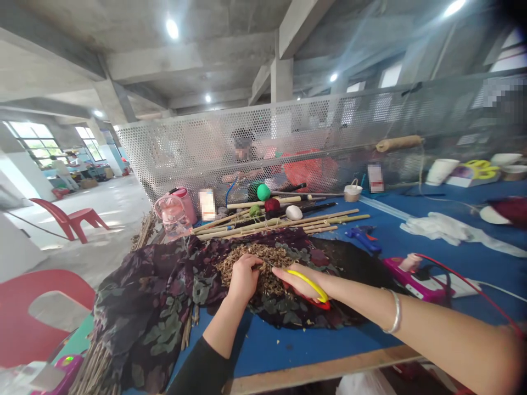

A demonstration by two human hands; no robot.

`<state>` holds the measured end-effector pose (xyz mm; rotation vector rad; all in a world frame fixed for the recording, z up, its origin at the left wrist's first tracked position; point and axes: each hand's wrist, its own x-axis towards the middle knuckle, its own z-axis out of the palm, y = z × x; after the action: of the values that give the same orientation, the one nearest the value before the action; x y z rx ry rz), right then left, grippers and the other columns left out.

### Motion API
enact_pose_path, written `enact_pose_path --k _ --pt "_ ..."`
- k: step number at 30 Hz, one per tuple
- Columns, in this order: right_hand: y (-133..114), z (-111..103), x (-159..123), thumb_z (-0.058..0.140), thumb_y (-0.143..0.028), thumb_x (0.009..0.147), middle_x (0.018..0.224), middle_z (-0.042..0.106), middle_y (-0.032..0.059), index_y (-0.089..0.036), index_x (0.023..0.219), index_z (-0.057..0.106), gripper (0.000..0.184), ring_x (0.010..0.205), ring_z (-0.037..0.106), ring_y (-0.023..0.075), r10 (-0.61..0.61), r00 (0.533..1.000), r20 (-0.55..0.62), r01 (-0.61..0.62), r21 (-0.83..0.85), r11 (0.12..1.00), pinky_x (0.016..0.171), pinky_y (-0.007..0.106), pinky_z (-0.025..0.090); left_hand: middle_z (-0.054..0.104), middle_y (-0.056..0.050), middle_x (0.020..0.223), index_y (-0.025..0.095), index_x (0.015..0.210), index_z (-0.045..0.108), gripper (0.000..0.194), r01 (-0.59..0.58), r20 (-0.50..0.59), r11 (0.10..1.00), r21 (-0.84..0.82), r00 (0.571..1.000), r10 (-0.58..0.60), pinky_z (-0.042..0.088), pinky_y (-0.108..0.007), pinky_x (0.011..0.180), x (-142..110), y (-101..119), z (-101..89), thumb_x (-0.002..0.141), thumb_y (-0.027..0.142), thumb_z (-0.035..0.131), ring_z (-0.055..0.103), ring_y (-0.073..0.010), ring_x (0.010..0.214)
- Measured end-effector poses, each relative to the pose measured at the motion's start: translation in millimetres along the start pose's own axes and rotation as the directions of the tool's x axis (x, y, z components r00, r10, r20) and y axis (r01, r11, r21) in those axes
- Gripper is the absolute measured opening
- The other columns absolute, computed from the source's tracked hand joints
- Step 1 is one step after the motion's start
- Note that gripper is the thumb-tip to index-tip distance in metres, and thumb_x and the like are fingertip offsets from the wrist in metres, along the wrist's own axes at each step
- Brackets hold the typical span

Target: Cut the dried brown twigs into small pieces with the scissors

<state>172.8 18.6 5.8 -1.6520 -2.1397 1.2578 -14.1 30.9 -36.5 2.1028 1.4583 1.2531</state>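
Yellow-handled scissors with a bit of red on the handle are in my right hand, its fingers closed round them. The blades point left toward my left hand, whose fingers are pinched together. Whatever lies between those fingertips is too small to make out. Both hands are over a pile of short brown dried plant pieces. The pile rests on a dark floral cloth spread across the blue table. A few small bits lie on the blue surface near the front edge.
Behind the pile lie several bamboo sticks, a green ball and a white ball. To the right are a blue glue gun, a magenta power strip and white gloves. A perforated metal screen stands behind; a person sits beyond it.
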Motion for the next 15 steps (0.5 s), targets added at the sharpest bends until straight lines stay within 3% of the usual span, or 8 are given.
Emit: enact_pose_path --k 3,5,9,11,15 --pt "3.0 0.0 -1.1 0.031 -0.072 0.078 0.040 0.033 -0.0040 -0.018 0.053 0.043 0.061 0.038 0.032 0.0080 -0.168 0.982 -0.091 0.159 -0.101 0.982 0.039 0.022 0.027 0.068 -0.003 0.091 0.019 0.080 0.069 0.040 0.008 -0.012 1.000 0.004 1.000 -0.007 0.049 -0.034 0.088 0.1 0.1 -0.3 0.060 -0.008 0.049 0.062 -0.0153 0.087" --pt "2.6 -2.1 -2.4 0.032 -0.073 0.076 0.041 0.033 -0.0051 -0.019 0.059 0.044 0.058 0.036 0.032 0.0079 -0.101 0.993 -0.066 0.097 -0.060 0.993 0.037 0.022 0.026 0.068 -0.003 0.092 0.020 0.080 0.069 0.039 0.014 -0.025 1.000 0.001 1.000 -0.014 0.049 -0.035 0.089 0.2 1.4 -1.2 0.061 -0.008 0.049 0.062 -0.0158 0.089" --pt "-3.6 -9.6 -2.2 0.027 -0.082 0.070 0.042 0.033 -0.0082 -0.021 0.076 0.046 0.064 0.030 0.029 0.0076 0.159 0.978 0.136 -0.177 0.137 0.975 0.031 0.021 0.028 0.069 -0.002 0.094 0.021 0.081 0.070 0.043 -0.029 0.017 0.999 -0.036 0.999 0.030 0.048 -0.035 0.091 -0.7 7.1 -2.5 0.060 -0.008 0.047 0.062 -0.0159 0.092" --pt "-7.7 -12.5 0.1 0.024 -0.084 0.068 0.042 0.033 -0.0081 -0.020 0.076 0.046 0.068 0.031 0.031 0.0076 0.196 0.964 0.177 -0.225 0.160 0.961 0.032 0.022 0.033 0.069 -0.001 0.094 0.022 0.082 0.070 0.046 -0.070 0.050 0.996 -0.054 0.996 0.073 0.048 -0.034 0.091 -1.5 9.2 -2.6 0.059 -0.009 0.045 0.062 -0.0157 0.093" --pt "-12.6 -10.4 4.4 0.020 -0.086 0.067 0.041 0.034 -0.0065 -0.020 0.073 0.046 0.071 0.032 0.034 0.0097 0.190 0.975 0.115 -0.197 0.051 0.979 0.034 0.024 0.034 0.070 -0.001 0.093 0.021 0.082 0.069 0.046 -0.083 0.049 0.996 -0.044 0.995 0.085 0.048 -0.032 0.090 -2.3 7.9 -3.3 0.059 -0.009 0.043 0.062 -0.0150 0.092"
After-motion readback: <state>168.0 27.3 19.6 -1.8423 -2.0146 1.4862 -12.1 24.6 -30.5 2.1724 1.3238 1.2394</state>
